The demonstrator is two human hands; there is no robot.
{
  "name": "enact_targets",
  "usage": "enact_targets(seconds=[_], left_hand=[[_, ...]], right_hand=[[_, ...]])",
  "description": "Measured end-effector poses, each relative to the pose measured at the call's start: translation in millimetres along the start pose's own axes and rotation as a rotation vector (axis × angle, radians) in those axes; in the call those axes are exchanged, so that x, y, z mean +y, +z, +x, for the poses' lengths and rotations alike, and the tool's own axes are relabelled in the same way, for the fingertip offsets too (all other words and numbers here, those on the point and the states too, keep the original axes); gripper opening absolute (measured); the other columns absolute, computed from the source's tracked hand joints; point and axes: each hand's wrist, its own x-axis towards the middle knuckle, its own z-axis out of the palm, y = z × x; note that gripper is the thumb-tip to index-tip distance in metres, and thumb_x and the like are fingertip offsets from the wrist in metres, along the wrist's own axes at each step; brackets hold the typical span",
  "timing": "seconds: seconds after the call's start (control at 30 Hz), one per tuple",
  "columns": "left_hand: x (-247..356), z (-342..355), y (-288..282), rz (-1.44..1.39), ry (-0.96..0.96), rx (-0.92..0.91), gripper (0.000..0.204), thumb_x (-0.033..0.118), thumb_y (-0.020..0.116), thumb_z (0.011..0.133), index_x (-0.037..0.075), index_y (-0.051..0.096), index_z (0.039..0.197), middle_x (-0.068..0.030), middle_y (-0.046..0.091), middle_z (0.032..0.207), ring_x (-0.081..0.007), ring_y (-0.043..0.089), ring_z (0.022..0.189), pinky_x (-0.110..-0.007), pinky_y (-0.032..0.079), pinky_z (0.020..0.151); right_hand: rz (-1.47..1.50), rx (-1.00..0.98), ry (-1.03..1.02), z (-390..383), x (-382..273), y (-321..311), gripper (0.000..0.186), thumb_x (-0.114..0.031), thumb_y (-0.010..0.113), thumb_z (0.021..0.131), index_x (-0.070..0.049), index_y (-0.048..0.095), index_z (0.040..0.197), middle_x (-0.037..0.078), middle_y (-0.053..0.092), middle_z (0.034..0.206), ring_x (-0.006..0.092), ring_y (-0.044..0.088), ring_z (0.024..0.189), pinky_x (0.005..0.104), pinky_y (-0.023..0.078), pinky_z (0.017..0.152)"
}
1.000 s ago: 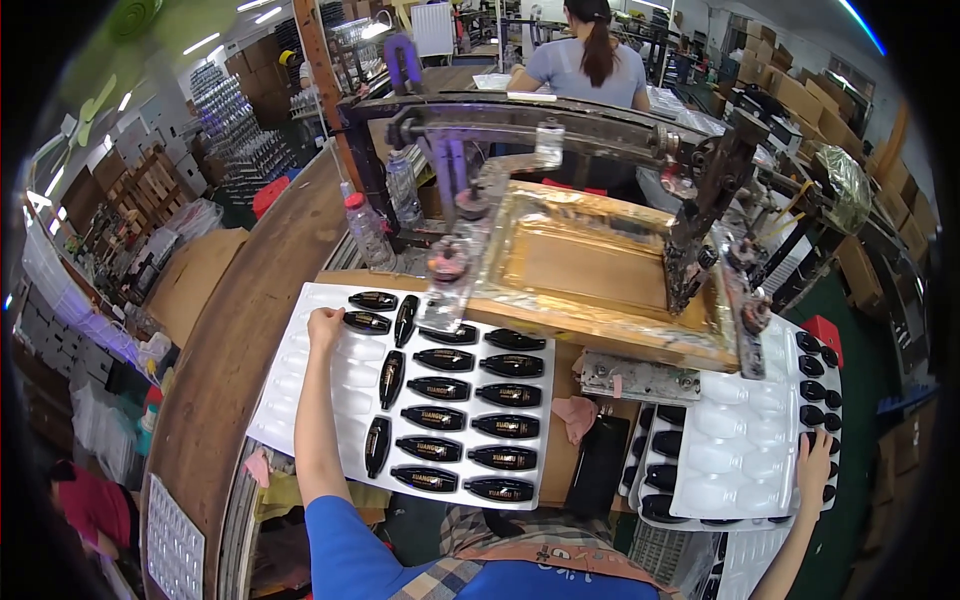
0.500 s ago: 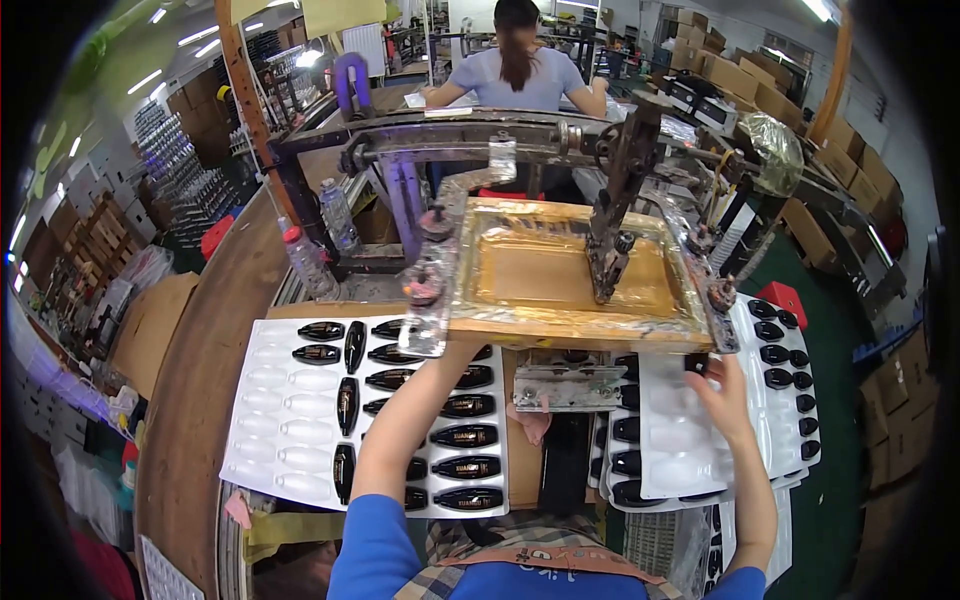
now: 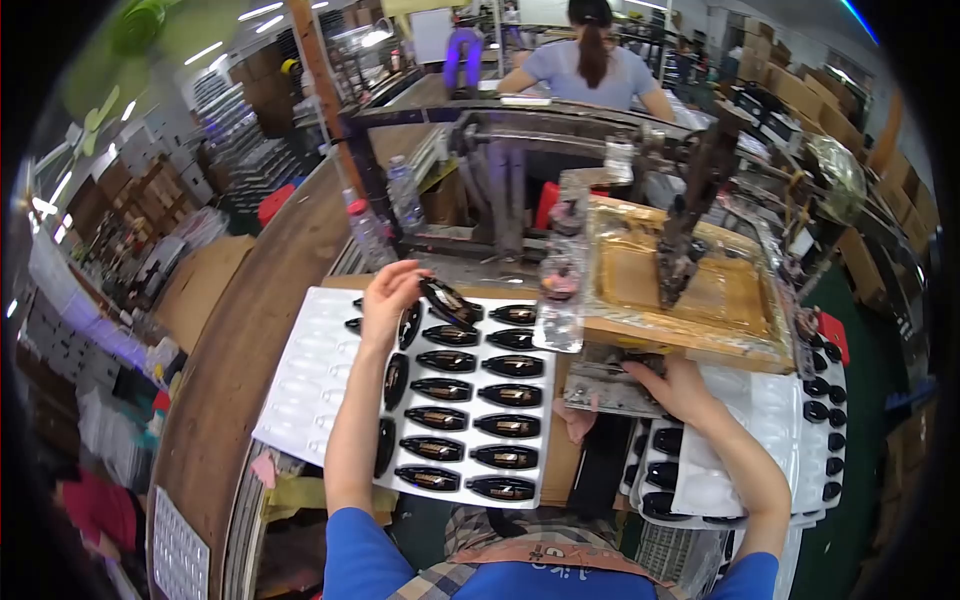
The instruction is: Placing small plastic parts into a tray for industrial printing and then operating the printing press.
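Note:
My left hand (image 3: 392, 300) is raised over the far side of a white moulded tray (image 3: 300, 400), pinching one end of a glossy black bottle-shaped piece (image 3: 447, 304) with gold marking. The piece is tilted above the tray. Several like pieces (image 3: 507, 395) lie in the tray's hollows, and its left part shows bare white hollows. My right hand (image 3: 680, 390) reaches to a metal jig (image 3: 612, 388) beneath a wood-framed printing screen (image 3: 680, 340). Its thumb lies at the jig, while the other fingers are mostly hidden, so what it holds cannot be made out.
A dark metal arm (image 3: 685, 230) stands over the screen. At right are stacked white trays (image 3: 740, 450) with more black pieces. Plastic bottles (image 3: 370, 232) stand behind the left tray. Across the bench sits a person in a light blue top (image 3: 590, 75).
My left hand has come out from under the screen and moved left, now holding a black piece. My right hand has moved from the right tray to the jig. The view has shifted left.

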Motion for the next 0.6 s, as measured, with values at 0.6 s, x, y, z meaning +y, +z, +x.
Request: enact_targets(seconds=[0.6], left_hand=[[-81,-78,-183,0.785,-0.063,0.536,0.016,0.004,0.053,0.082,-0.002,0.061,0.094,-0.0118,0.064,0.089,-0.0189,0.061,0.081,-0.028,0.046,0.075]], right_hand=[[-0.907,0.392,0.858,-179,187,-128,0.057,-0.043,0.048,0.084,0.002,0.041,0.119,0.022,0.04,0.124,0.0387,0.05,0.102,0.0425,0.044,0.079]])
